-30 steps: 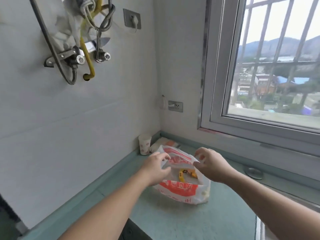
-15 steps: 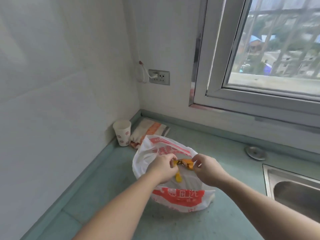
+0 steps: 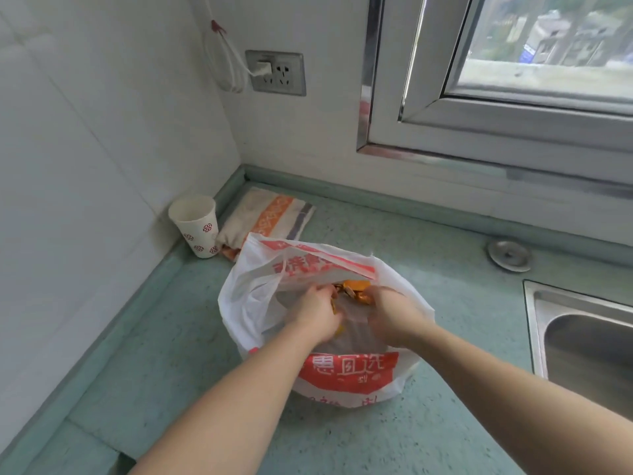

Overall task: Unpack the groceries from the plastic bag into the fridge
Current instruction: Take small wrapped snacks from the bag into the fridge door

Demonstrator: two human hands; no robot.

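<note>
Both hands now deeper in the bag [image 3: 346, 371] than half a second ago: left hand [image 3: 313, 311] and right hand [image 3: 394, 315] fingers curled, apparently pinching the orange tie [image 3: 356, 289] between their tips (blurred). Inner bag being opened; nothing out yet.

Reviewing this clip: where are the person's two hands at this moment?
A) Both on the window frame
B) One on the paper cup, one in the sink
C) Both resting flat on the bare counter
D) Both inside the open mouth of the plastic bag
D: the left hand and right hand both reach into the open plastic bag on the counter, at an orange item inside it.
</note>
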